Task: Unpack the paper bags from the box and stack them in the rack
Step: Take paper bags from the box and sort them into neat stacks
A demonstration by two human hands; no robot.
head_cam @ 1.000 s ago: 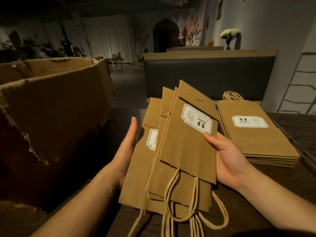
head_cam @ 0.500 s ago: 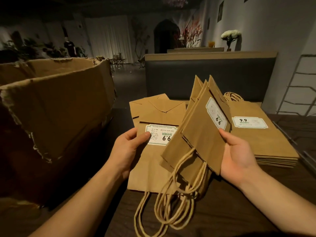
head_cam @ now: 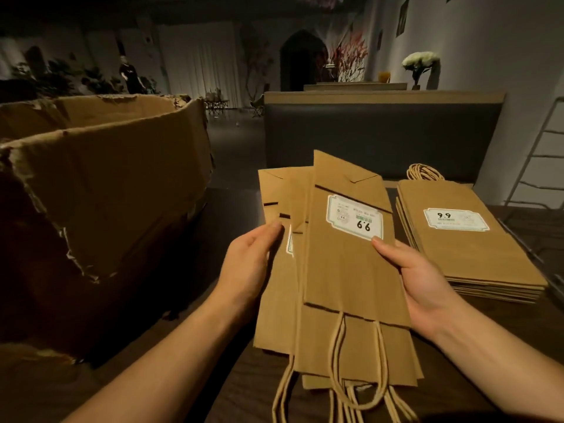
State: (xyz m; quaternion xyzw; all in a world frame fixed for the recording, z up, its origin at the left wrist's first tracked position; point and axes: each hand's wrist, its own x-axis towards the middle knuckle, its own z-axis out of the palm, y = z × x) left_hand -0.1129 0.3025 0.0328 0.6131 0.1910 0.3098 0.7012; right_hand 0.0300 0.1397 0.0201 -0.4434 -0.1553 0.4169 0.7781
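I hold a fanned bunch of flat brown paper bags (head_cam: 341, 279) with white "9.9" labels, their rope handles hanging toward me. My left hand (head_cam: 250, 264) grips the bunch's left edge, thumb on top. My right hand (head_cam: 418, 279) grips its right edge, thumb near the top bag's label. A neat stack of the same bags (head_cam: 467, 242) lies flat on the table to the right, handles pointing away. The torn open cardboard box (head_cam: 100, 203) stands at the left; its inside is hidden.
A dark wooden table (head_cam: 225, 215) carries everything. A metal wire rack (head_cam: 537, 166) shows at the far right edge, beside the stack. A dark bench back (head_cam: 381, 132) runs behind the table. A person (head_cam: 129, 76) stands far off in the dim room.
The bunch was split, with my right hand tilting part of it up on edge. Now the bags lie together again, fanned and flatter, held at both edges.
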